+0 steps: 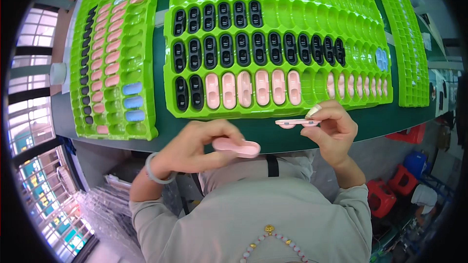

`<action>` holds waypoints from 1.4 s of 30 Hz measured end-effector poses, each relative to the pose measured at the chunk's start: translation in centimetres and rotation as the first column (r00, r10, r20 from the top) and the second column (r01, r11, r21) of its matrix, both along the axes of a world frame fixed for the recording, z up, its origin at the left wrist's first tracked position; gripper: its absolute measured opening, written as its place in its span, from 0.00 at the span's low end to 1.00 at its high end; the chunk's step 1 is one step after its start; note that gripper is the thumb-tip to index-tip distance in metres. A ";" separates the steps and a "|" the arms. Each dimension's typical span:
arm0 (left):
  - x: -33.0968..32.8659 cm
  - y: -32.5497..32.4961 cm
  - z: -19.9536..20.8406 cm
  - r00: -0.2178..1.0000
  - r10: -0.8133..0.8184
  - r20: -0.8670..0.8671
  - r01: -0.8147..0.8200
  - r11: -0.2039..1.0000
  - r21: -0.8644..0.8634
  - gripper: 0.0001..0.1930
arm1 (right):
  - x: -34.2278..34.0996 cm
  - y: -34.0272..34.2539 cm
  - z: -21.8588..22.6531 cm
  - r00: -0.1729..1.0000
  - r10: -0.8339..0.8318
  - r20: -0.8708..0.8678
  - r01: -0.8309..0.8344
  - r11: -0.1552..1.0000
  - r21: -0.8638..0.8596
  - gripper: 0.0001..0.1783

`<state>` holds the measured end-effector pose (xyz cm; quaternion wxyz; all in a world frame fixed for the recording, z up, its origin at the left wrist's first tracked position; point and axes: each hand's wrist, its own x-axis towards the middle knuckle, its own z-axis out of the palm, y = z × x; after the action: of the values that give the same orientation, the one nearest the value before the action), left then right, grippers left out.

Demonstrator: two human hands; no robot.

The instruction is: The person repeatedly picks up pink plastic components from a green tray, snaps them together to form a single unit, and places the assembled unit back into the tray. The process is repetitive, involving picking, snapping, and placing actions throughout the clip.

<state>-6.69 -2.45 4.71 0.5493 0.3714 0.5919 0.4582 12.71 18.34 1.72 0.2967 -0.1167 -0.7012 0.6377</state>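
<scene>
Between the thumb and fingers of my left hand [209, 143] is a pink oval shell [246, 149], its hollow side tilted up. My right hand [334, 125] pinches a pink earbud-case insert [290, 123], seen edge-on with two rounded bumps underneath. Both pieces are apart, held just off the table's near edge. Beyond them lies a green moulded tray [234, 113]. In its nearest row sit pink oval inserts [262, 87], with two black ones at the left end. Rows of black inserts [242, 48] with paired hollows fill slots farther back.
To the left, another green tray [151, 112] holds black, pink, blue and pale pieces. A third green tray [414, 68] lies to the right. Both rest on the dark green table [373, 122]. Red stools [380, 197] and a blue container [414, 162] stand on the floor at right.
</scene>
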 end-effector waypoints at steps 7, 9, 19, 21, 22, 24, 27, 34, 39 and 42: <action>3.8 2.5 -5.1 0.772 0.061 0.633 -0.129 0.990 0.061 0.25 | 2.0 -1.6 -1.6 0.973 0.224 -0.053 -0.113 0.666 0.738 0.22; 3.9 2.6 -5.4 0.759 0.053 0.648 -0.112 0.993 0.049 0.25 | 2.6 -1.5 -1.7 0.959 0.279 -0.047 -0.164 0.683 0.712 0.23; 6.4 3.1 -7.7 0.604 -0.007 0.797 -0.112 0.989 0.093 0.26 | 1.4 -1.6 -0.4 0.942 0.319 -0.102 -0.090 0.533 0.841 0.12; 6.6 3.3 -7.2 0.607 -0.052 0.793 -0.070 0.990 0.118 0.26 | 1.3 -1.3 0.6 0.937 0.347 -0.031 -0.122 0.411 0.903 0.12; 6.6 3.2 -7.3 0.600 -0.067 0.797 -0.062 0.990 0.129 0.26 | 1.3 -1.2 0.7 0.926 0.378 -0.017 -0.148 0.404 0.903 0.11; 6.7 3.1 -7.4 0.585 -0.097 0.805 -0.045 0.987 0.152 0.26 | 1.2 -1.1 0.8 0.900 0.436 0.012 -0.200 0.387 0.900 0.10; 6.6 2.9 -7.4 0.571 -0.113 0.813 -0.013 0.989 0.147 0.27 | 0.8 -0.6 1.0 0.884 0.467 0.003 -0.235 0.439 0.867 0.11; 6.3 3.5 -6.6 0.422 -0.081 0.903 0.074 0.996 0.055 0.27 | 0.7 0.8 3.0 0.907 0.379 0.183 -0.310 0.307 0.900 0.13; 6.8 3.7 -6.7 0.361 -0.036 0.932 0.025 0.999 0.030 0.29 | 0.5 1.8 3.1 0.890 0.400 0.219 -0.377 0.377 0.846 0.14; 6.6 3.7 -7.6 0.320 -0.058 0.946 0.046 0.998 0.045 0.30 | 0.6 2.3 3.1 0.915 0.399 0.058 -0.262 0.477 0.839 0.15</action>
<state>-0.06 1.28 -2.89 0.8037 0.0565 0.1469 0.5738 13.26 20.66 4.78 0.2372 0.2224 -0.9034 0.2795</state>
